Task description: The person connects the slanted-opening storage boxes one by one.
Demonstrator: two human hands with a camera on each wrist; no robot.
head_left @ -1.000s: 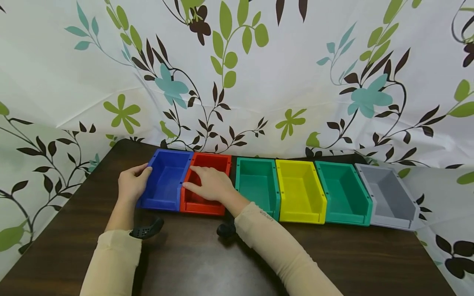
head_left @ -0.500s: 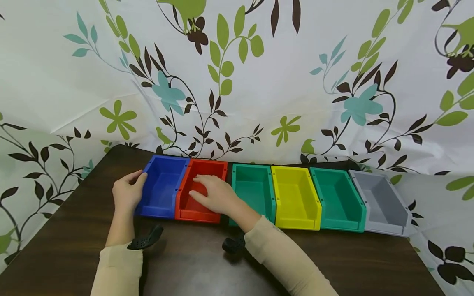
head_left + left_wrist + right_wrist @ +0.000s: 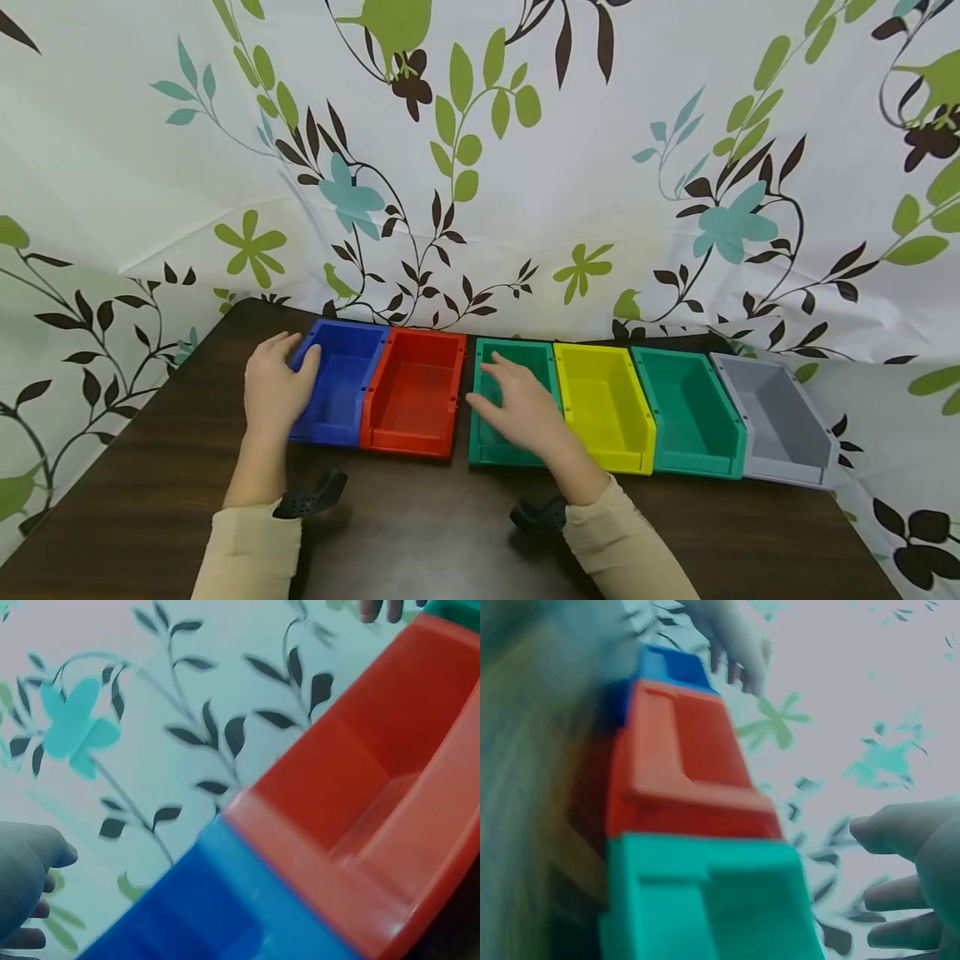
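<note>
Left of centre, the left hand [image 3: 276, 387] hangs relaxed beside the blue bin [image 3: 337, 392], holding nothing. Blue sits snug against the red bin [image 3: 416, 392]; that pair looks settled. Then a slim gap, the row's one clear break left! Right hand [image 3: 525, 412], fingers spread, empty, above the middle green bin [image 3: 498, 442]. Lower right, yellow bin [image 3: 603, 400], far green bin [image 3: 693, 408], grey bin [image 3: 780, 417] already line up.

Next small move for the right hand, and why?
I'd probably have the right hand slide the leftmost green open-front bin toward the red bin: the hand hovers over the green one, and a strip of dark tabletop separates the two, while red meets the blue bin.
</note>
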